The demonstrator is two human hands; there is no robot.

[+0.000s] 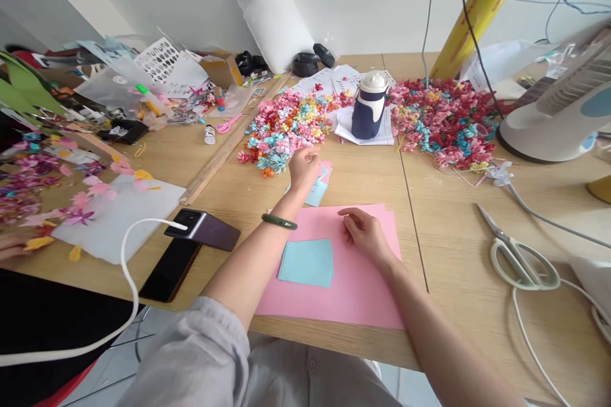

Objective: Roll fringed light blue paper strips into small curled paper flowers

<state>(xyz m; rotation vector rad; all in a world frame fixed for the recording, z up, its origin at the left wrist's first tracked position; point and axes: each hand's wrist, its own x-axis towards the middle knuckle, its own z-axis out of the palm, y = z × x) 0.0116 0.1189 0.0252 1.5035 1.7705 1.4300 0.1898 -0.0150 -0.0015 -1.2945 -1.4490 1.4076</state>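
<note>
My left hand (304, 168) reaches forward, its bent fingers drawn together beside a heap of small colourful paper flowers (286, 127). Whatever those fingers may hold is hidden. Small blue paper pieces (316, 194) and a pink paper piece (326, 172) lie under and beside this hand. My right hand (365, 235) hovers at or rests on large pink paper sheets (353, 305); I cannot tell which. Its index finger points left, apart from the thumb, with nothing visible between them. A stack of light blue paper squares (308, 262) lies on the pink sheets, left of this hand.
A dark blue bottle (368, 108) stands on papers behind the sheets, with another flower heap (443, 121) to its right. Scissors (520, 257) lie at right. Two phones (174, 267) (210, 229), a cable and a wooden strip (229, 146) are left. Another person's hand (13, 245) shows at far left.
</note>
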